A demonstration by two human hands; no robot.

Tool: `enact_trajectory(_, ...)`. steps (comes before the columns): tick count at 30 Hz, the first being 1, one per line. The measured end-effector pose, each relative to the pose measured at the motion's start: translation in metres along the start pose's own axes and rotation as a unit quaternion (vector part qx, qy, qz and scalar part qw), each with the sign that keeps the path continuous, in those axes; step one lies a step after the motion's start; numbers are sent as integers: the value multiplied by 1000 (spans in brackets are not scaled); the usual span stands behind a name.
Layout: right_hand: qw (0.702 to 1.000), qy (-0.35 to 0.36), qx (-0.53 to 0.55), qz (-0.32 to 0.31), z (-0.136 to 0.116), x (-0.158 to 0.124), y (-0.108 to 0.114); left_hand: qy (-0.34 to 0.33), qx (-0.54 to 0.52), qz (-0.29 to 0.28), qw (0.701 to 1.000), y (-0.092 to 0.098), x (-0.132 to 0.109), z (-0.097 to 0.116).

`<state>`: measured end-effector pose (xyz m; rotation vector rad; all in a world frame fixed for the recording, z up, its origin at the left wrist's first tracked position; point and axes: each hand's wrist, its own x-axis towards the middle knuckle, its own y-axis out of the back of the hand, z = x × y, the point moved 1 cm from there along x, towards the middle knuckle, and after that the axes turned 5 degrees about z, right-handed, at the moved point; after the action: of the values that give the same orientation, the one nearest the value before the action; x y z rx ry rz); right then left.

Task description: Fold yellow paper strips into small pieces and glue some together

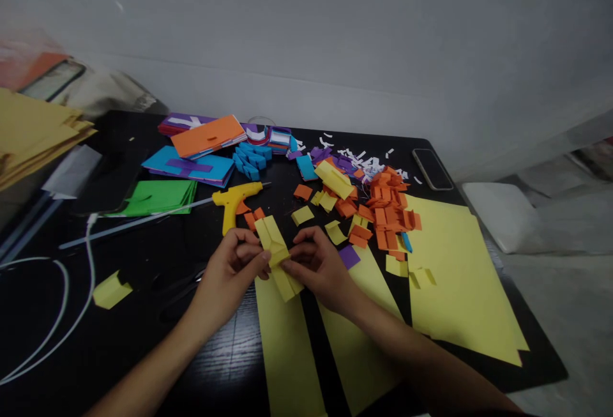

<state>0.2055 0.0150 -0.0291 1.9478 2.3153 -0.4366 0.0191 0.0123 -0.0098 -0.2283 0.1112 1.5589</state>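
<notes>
Left hand (234,265) and right hand (320,264) meet near table (143,315) centre, both pinched on a folded yellow strip (269,233). The strip is held between the fingertips, tilted, with its top end toward 11 o'clock and its bottom end toward 5. Thumbs are on top; the fingers underneath are hidden.

From the hands:
- Glue gun (234,202) at 11 o'clock, near, lying flat.
- Orange pile (387,209) at 2 o'clock, with loose yellow bits beside it.
- Purple square (349,256) at 3 o'clock, just beside the right hand.
- Yellow sheets (454,276) from 3 to 6 o'clock, partly under the forearms.
- Phone (432,169) at 1 o'clock, far edge.
- Green sheets (158,195) at 10 o'clock, blue sheets (189,165) behind them.
- Yellow scrap (111,289) at 9 o'clock, well apart.
- White cable (71,302) at 8 to 9 o'clock.
</notes>
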Motion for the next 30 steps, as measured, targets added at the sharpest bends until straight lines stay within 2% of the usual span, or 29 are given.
enact_trajectory(5, 998, 54, -43, 8, -3, -1, 0, -48, 37, -15, 998, -1, -5, 3)
enact_trajectory(10, 994, 63, -83, 21, -4, -2, 0, -62, 121, -46, 990, 2, -8, 4)
enact_trajectory(14, 993, 72, -91, 11, -7, -4, 1, -75, 143, -43, 986, 3, -8, 5)
enact_trajectory(18, 994, 84, -65, 2, -10, -5, 2, -93, 169, -35, 981, 3, -7, 6)
enact_trajectory(25, 995, 97, 3, -15, -7, -4, 1, -94, 122, -19, 988, 3, -6, -4)
enact_trajectory(30, 995, 91, 32, 6, -6, -3, 1, -111, 132, -37, 984, 1, -6, -7)
